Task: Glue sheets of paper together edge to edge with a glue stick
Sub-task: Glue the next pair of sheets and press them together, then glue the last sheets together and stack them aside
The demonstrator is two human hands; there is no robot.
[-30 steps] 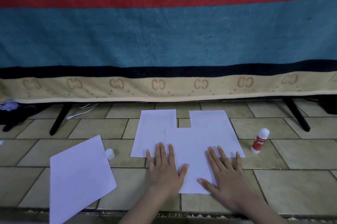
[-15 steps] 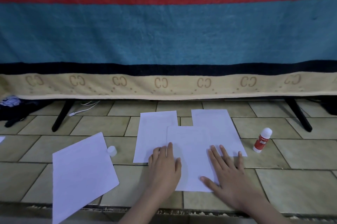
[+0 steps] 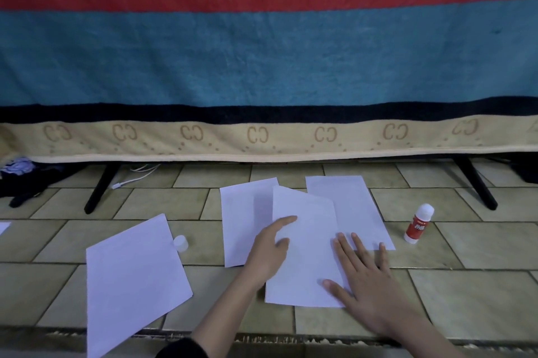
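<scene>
From the head camera, your left hand (image 3: 266, 252) grips the left edge of the middle sheet (image 3: 305, 247): the thumb lies on top, pointing up and to the right, and the other fingers seem tucked beneath the paper, though the sheet hides them, so I can't be sure. Your right hand (image 3: 364, 273) lies flat with straight, spread fingers, pressing down on that sheet's right side; it holds nothing.

The middle sheet is plain white, unmarked, and tilted a little clockwise. Its far left corner looks raised off the floor above your thumb. Its near edge lies between your two wrists.

To the left of your left hand, partly under the middle sheet, lies the left sheet (image 3: 244, 220), also plain white, flat on the tiled floor (image 3: 465, 293). Beyond your right fingertips lies the right sheet (image 3: 349, 206), and the middle sheet overlaps its left edge; your little finger touches its near edge.

The glue stick (image 3: 418, 223) stands well to the right of your right hand, leaning slightly, with a red label and a white top. Its white cap (image 3: 180, 242) sits to the left of your left hand, just beside the corner of a loose sheet (image 3: 131, 279) that lies rotated on the floor.

Beyond everything hangs a blue blanket (image 3: 262, 66) with a red stripe.
</scene>
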